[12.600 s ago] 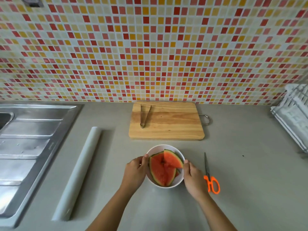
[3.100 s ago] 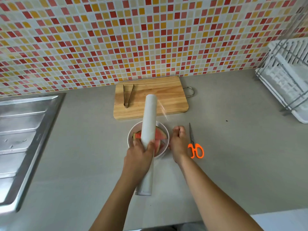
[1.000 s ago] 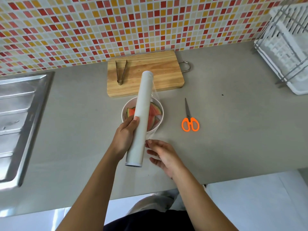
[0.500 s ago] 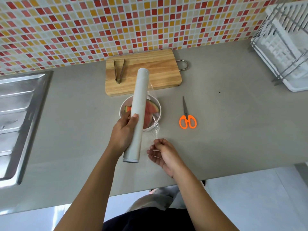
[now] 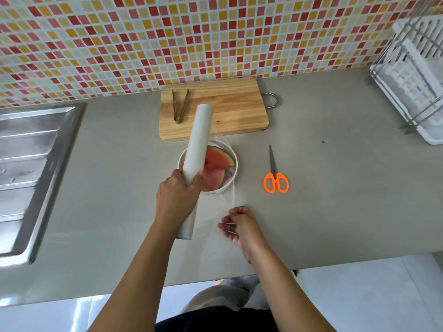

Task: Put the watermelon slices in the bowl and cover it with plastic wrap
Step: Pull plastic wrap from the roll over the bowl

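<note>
A white bowl (image 5: 233, 178) with red watermelon slices (image 5: 217, 161) stands on the grey counter, in front of the cutting board. My left hand (image 5: 176, 198) grips the white plastic wrap roll (image 5: 197, 144), which lies lengthwise over the bowl's left half and hides part of the fruit. My right hand (image 5: 239, 225) pinches the loose edge of the clear film (image 5: 227, 195), near the counter's front edge. The film stretches from the roll past the bowl's right side to those fingers.
A wooden cutting board (image 5: 230, 109) with metal tongs (image 5: 179, 106) lies behind the bowl. Orange-handled scissors (image 5: 275, 180) lie to the bowl's right. A steel sink drainboard (image 5: 31, 164) is at the left, a white dish rack (image 5: 417, 75) at the far right.
My right hand has drawn the film edge a little further right and toward me. The roll stays over the bowl in my left hand. Earlier the roll lay on the counter at the left.
</note>
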